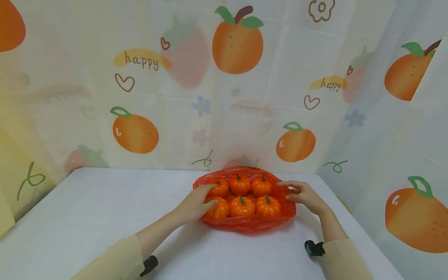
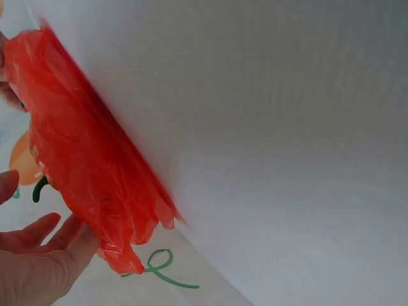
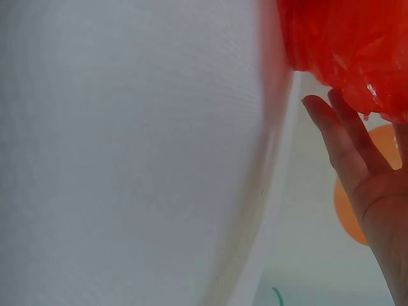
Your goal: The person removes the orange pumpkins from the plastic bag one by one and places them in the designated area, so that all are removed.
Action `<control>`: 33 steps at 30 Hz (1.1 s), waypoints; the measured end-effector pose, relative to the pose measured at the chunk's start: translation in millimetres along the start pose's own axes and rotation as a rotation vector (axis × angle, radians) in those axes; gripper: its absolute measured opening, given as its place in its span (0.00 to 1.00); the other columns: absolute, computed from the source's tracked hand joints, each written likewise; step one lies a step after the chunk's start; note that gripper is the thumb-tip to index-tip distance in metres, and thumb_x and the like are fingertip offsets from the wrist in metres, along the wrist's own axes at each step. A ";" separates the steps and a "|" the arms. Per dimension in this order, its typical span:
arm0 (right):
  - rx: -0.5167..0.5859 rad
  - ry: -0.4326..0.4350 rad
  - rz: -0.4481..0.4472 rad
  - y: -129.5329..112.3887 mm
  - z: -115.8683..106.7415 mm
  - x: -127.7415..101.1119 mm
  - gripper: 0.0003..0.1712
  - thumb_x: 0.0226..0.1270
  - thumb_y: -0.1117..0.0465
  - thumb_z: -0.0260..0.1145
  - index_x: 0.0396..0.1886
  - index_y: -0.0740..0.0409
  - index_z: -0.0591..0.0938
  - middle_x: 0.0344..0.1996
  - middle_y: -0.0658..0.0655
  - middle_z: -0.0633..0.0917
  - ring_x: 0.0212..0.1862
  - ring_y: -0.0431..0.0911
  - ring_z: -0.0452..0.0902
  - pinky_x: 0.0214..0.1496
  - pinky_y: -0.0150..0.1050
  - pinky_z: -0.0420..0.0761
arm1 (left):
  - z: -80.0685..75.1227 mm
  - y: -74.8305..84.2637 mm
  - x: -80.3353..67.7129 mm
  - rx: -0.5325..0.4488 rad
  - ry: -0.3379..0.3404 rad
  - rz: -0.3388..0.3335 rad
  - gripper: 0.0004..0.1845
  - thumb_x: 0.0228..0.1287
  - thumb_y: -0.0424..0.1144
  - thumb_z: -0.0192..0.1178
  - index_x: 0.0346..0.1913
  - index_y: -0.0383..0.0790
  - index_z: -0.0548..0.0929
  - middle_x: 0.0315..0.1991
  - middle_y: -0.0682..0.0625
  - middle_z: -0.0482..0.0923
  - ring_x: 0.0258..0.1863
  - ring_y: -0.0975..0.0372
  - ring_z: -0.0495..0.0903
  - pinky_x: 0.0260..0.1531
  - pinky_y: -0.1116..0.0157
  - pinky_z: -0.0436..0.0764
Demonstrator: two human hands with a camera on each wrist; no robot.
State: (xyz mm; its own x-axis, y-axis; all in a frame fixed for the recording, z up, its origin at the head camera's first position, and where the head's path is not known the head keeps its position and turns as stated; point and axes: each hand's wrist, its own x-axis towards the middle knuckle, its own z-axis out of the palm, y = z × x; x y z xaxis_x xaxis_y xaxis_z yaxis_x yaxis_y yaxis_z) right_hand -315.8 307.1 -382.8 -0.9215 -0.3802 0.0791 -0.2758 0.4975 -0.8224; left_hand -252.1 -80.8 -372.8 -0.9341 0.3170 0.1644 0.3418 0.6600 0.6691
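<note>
**On the white table, two hands are flanking a bag of little pumpkins**

Over on the left, the left hand [image 1: 196, 204] is lying against the near-left side of the red plastic bag [image 1: 245, 225], its fingers stretched out and relaxed over the film and touching the left-hand pumpkins [image 1: 241, 196], not curled round anything. Moving to the middle, the bag is sitting toward the back of the white table [image 1: 87, 217], near the fruit-print backdrop [image 1: 140, 97], and six small orange pumpkins are showing in two rows of three. On the right, the right hand [image 1: 306, 196] is resting at the bag's right edge, fingers loosely spread and just touching the plastic; no pinch is showing.

By my reading, that film is thin, crinkly and slippery, so it is going to slide and bunch under the fingers, while the pumpkins look light and rigid and free to roll inside. The loose rim at either side looks like the best place to take hold.

The head view alone is giving the pumpkin count and both hands together. The left wrist view is adding the bag's ragged crumpled end [image 2: 137, 248] hanging at the open palm [image 2: 35, 268]. The right wrist view is showing straight fingers [image 3: 347, 137] just below the plastic [image 3: 350, 44].
</note>
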 end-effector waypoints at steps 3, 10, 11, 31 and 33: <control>-0.012 0.000 -0.001 0.3 -0.9 -0.3 0.25 0.61 0.64 0.61 0.60 0.60 0.81 0.65 0.66 0.77 0.67 0.64 0.68 0.63 0.56 0.78 | 0.5 -1.2 1.4 0.025 -0.016 -0.011 0.30 0.67 0.41 0.61 0.69 0.33 0.70 0.68 0.40 0.72 0.70 0.45 0.68 0.71 0.43 0.67; -0.024 -0.017 0.006 0.0 -2.3 -0.5 0.23 0.60 0.63 0.62 0.56 0.62 0.83 0.65 0.66 0.77 0.71 0.66 0.64 0.59 0.42 0.81 | 0.8 -2.0 2.3 0.037 -0.054 -0.041 0.33 0.64 0.42 0.65 0.69 0.33 0.69 0.69 0.39 0.71 0.70 0.45 0.69 0.69 0.43 0.69; -0.025 -0.016 0.008 -0.3 -2.3 -0.5 0.23 0.60 0.63 0.63 0.55 0.62 0.84 0.65 0.66 0.77 0.71 0.66 0.64 0.59 0.42 0.81 | 0.9 -2.2 2.4 0.042 -0.060 -0.041 0.34 0.63 0.43 0.66 0.69 0.33 0.69 0.69 0.39 0.71 0.70 0.45 0.69 0.69 0.43 0.70; -0.037 0.013 0.044 -1.8 -0.6 0.4 0.22 0.58 0.67 0.63 0.53 0.63 0.85 0.66 0.65 0.77 0.72 0.65 0.62 0.61 0.49 0.81 | 7.3 -0.7 1.9 0.086 -0.150 -0.087 0.43 0.53 0.45 0.74 0.69 0.33 0.67 0.64 0.39 0.74 0.63 0.48 0.73 0.61 0.43 0.78; -0.033 0.013 0.045 -1.6 -0.4 0.8 0.22 0.58 0.67 0.63 0.53 0.63 0.85 0.66 0.65 0.77 0.72 0.65 0.62 0.61 0.48 0.82 | 7.5 -0.8 1.9 0.079 -0.145 -0.080 0.42 0.54 0.46 0.73 0.69 0.33 0.67 0.63 0.39 0.75 0.63 0.48 0.73 0.62 0.43 0.77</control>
State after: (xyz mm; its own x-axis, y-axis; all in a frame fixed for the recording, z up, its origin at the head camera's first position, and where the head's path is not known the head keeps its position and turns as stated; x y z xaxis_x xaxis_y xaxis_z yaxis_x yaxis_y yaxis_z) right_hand -316.2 306.4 -381.3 -0.9365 -0.3472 0.0497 -0.2429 0.5397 -0.8060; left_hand -253.3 -75.6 -378.4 -0.9358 0.3525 0.0024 0.2792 0.7370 0.6155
